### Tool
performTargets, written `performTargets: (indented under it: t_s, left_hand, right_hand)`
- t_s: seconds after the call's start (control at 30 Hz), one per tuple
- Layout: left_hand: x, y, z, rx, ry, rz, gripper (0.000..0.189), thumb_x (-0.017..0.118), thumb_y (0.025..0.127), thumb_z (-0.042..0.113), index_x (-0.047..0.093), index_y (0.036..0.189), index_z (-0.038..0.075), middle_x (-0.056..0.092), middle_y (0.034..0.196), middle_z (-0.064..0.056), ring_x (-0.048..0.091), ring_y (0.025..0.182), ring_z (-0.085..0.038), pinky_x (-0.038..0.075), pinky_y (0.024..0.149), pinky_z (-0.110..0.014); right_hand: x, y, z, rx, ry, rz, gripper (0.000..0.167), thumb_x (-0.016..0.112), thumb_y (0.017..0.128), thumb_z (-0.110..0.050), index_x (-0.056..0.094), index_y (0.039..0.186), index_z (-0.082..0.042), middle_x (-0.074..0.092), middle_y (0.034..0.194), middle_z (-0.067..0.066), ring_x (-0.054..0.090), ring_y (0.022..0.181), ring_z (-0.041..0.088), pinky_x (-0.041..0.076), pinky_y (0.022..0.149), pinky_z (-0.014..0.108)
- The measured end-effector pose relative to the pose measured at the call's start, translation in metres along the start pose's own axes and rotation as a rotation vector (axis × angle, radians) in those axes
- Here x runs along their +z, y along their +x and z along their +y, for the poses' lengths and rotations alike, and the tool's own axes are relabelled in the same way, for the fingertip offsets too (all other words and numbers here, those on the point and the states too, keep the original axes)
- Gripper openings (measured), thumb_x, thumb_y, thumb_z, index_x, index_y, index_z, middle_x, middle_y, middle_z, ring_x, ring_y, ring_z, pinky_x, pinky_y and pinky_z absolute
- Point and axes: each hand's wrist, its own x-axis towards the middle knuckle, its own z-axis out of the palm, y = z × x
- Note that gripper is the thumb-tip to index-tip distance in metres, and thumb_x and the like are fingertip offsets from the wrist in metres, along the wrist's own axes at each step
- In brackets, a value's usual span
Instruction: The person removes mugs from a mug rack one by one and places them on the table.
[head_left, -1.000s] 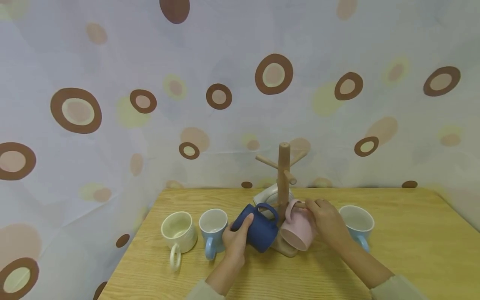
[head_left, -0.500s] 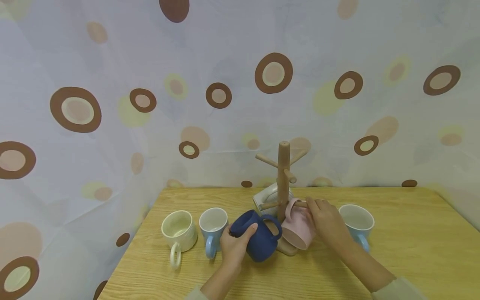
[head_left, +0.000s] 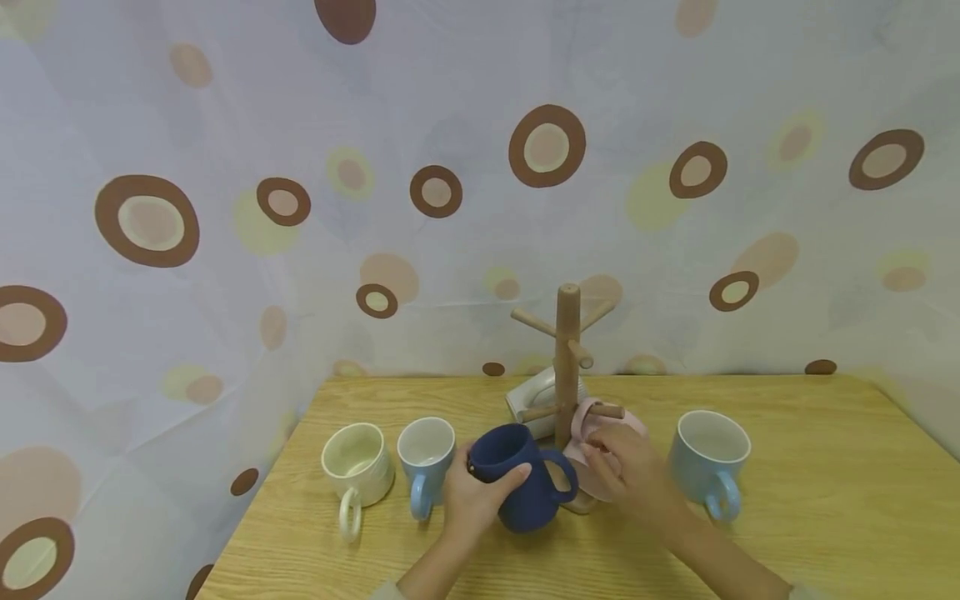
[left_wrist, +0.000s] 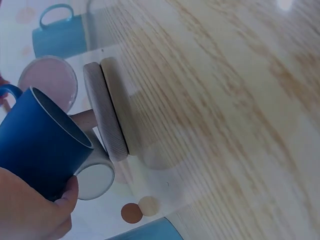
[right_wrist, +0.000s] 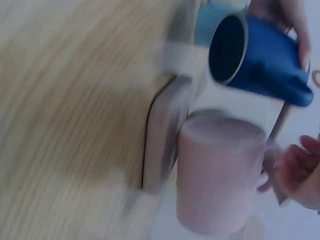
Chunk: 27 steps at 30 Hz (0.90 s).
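Six mugs show in our head view; farthest left, the cream mug and a light blue mug stand upright on the counter, their handles toward us; next comes the left hand, gripping the dark blue mug with the thumb across its near side, in front of the wooden rack and to the left of its lower right peg; compared with a second ago, we see this mug lower and turned closer to upright, its handle swung from upper right to the right; its mouth now tips up and a little left, and its long axis leans from there down to a base set slightly right.

Behind the post we see part of a white mug; to the right, the pink mug has its handle looped round that peg, its long axis slanting from upper right down to a mouth at lower left; the right hand has left the peg's tip and sits before this mug, fingers loosely curled and seemingly holding nothing, though blur in the right wrist view keeps us from telling whether it touches the handle; we judge that the pink mug's weight is on the peg; last, another light blue mug stands upright.
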Motion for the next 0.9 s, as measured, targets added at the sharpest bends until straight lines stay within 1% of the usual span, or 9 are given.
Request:
performTargets:
  t_s: [0.1,0.17,0.23,0.3,0.37,0.43,0.53,0.73,0.9]
  left_hand:
    - [-0.001,0.0,-0.002,0.053,0.01,-0.051,0.078,0.082,0.065,0.031,0.047,0.125,-0.003,0.061,0.115,-0.016,0.06,0.103,-0.027,0.052,0.086,-0.04]
    - [-0.002,0.0,-0.002,0.092,0.016,-0.087,0.077,0.082,0.065,0.031,0.047,0.125,-0.002,0.061,0.114,-0.015,0.06,0.102,-0.025,0.052,0.084,-0.037]
    - [-0.002,0.0,-0.003,0.135,0.032,-0.114,0.076,0.083,0.065,0.031,0.048,0.124,0.0,0.062,0.112,-0.012,0.06,0.1,-0.023,0.052,0.081,-0.032]
    - [-0.003,-0.001,-0.003,0.172,0.039,-0.133,0.074,0.083,0.064,0.03,0.049,0.123,0.001,0.063,0.109,-0.01,0.06,0.097,-0.021,0.051,0.078,-0.028]
    - [-0.003,-0.001,-0.003,0.205,0.046,-0.143,0.073,0.084,0.063,0.03,0.05,0.122,0.002,0.063,0.107,-0.009,0.059,0.097,-0.02,0.05,0.077,-0.025]
    - [-0.004,0.0,-0.004,0.225,0.05,-0.148,0.073,0.084,0.062,0.028,0.051,0.121,0.002,0.063,0.106,-0.009,0.058,0.096,-0.02,0.049,0.076,-0.024]
    - [-0.004,0.0,-0.004,0.253,0.065,-0.157,0.073,0.085,0.061,0.027,0.051,0.121,0.002,0.063,0.106,-0.009,0.058,0.096,-0.02,0.05,0.076,-0.024]
    - [-0.008,0.002,-0.004,0.292,0.094,-0.225,0.075,0.086,0.06,0.027,0.051,0.123,0.006,0.064,0.107,-0.007,0.058,0.097,-0.019,0.05,0.078,-0.028]
    - [-0.012,0.004,-0.005,0.34,0.114,-0.302,0.078,0.086,0.061,0.027,0.049,0.126,0.007,0.062,0.113,-0.006,0.057,0.101,-0.021,0.049,0.08,-0.028]
  right_hand:
    - [0.002,-0.001,-0.013,0.32,0.302,-0.169,0.012,0.055,0.091,-0.007,0.063,0.087,0.0,0.061,0.076,0.001,0.05,0.067,-0.002,0.046,0.058,0.018]
    - [0.003,-0.001,-0.019,0.503,0.451,-0.263,0.019,0.052,0.093,-0.009,0.064,0.091,0.005,0.063,0.078,0.005,0.054,0.068,-0.003,0.049,0.06,0.02]
    - [0.003,0.0,-0.023,0.623,0.56,-0.342,0.027,0.05,0.095,-0.014,0.062,0.093,0.011,0.064,0.081,0.009,0.057,0.07,-0.001,0.051,0.065,0.021]
    - [0.003,0.001,-0.026,0.695,0.643,-0.389,0.034,0.05,0.096,-0.016,0.059,0.094,0.016,0.065,0.084,0.011,0.06,0.073,0.002,0.053,0.069,0.022]
    - [0.003,0.001,-0.027,0.767,0.7,-0.412,0.037,0.05,0.096,-0.019,0.057,0.095,0.017,0.064,0.085,0.009,0.061,0.073,0.004,0.053,0.07,0.021]
    - [0.003,0.001,-0.028,0.819,0.732,-0.419,0.038,0.051,0.095,-0.02,0.056,0.095,0.017,0.063,0.082,0.003,0.06,0.072,0.004,0.052,0.069,0.021]
    - [0.003,0.0,-0.029,0.853,0.769,-0.434,0.035,0.052,0.095,-0.02,0.056,0.093,0.015,0.06,0.078,-0.003,0.057,0.071,0.005,0.05,0.07,0.02]
    - [0.003,-0.006,-0.032,0.817,0.847,-0.456,0.024,0.049,0.096,-0.016,0.053,0.087,0.005,0.053,0.076,-0.004,0.052,0.07,0.004,0.048,0.07,0.019]
    - [0.002,-0.013,-0.032,0.841,0.943,-0.483,0.015,0.049,0.095,-0.014,0.052,0.083,-0.006,0.054,0.074,-0.007,0.053,0.072,0.005,0.046,0.072,0.019]
